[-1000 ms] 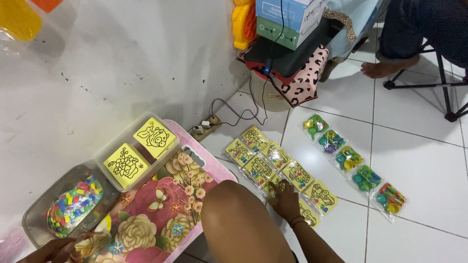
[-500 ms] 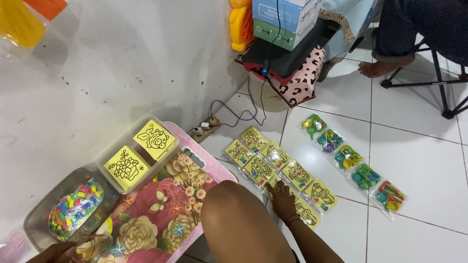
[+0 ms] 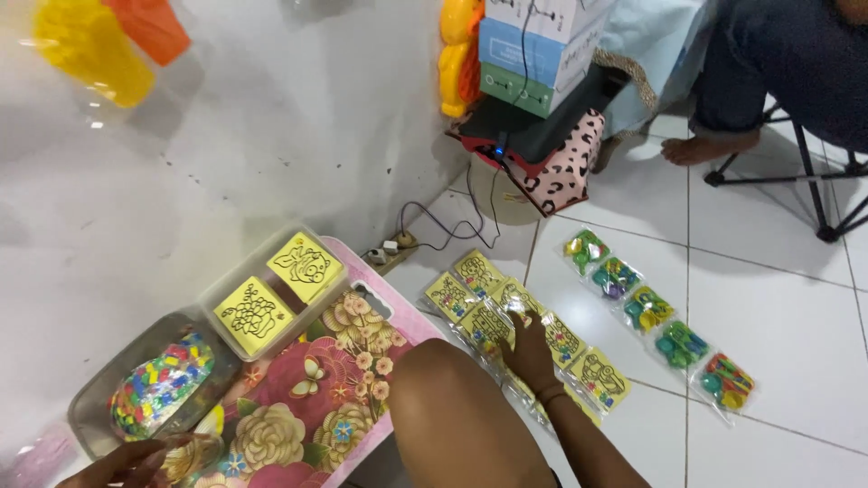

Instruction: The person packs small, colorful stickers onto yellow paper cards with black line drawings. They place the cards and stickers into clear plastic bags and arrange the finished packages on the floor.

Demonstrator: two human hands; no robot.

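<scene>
Yellow picture cards in clear sleeves (image 3: 533, 348) lie in rows on the white tiled floor (image 3: 778, 298), lower centre. The right hand (image 3: 529, 352) presses flat on them, fingers spread. At lower left, the left hand (image 3: 127, 463), loosely open, touches a floral tray (image 3: 307, 398) by the wall.

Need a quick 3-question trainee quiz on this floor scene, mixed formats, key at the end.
1. True or false: the right hand rests on the yellow picture cards laid on the tiled floor.
2. What lies in a row to the right of those cards? A) sealed bags of colourful pieces B) scissors C) cups
3. Fill in: the left hand is at the edge of the ___-patterned tray.

Key: 1 true; 2 A; 3 floral
</scene>
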